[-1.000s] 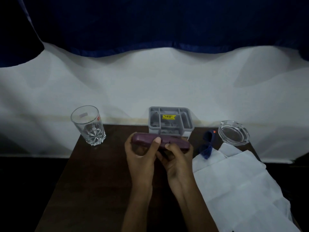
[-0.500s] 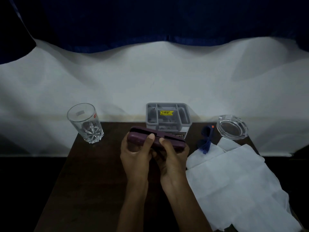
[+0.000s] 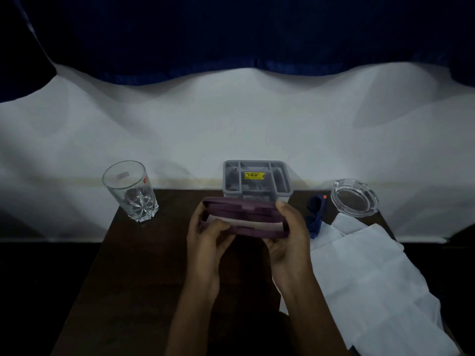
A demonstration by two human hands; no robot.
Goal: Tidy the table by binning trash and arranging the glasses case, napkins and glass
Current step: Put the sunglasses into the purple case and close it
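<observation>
Now both hands grip the purple glasses case (image 3: pixel 244 218), lid open, above the bench (image 3: pixel 128 265): left hand (image 3: pixel 208 242) at its left end, right hand (image 3: pixel 290 237) at its right. Napkins (image 3: pixel 372 273) right, glass (image 3: pixel 131 191) far-left.

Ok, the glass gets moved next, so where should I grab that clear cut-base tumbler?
I'd circle the smooth mid-wall of the clear cut-base tumbler from its near right side. It stands upright at the far left corner of the dark wooden table, widening upward, with open tabletop on that side.
</observation>
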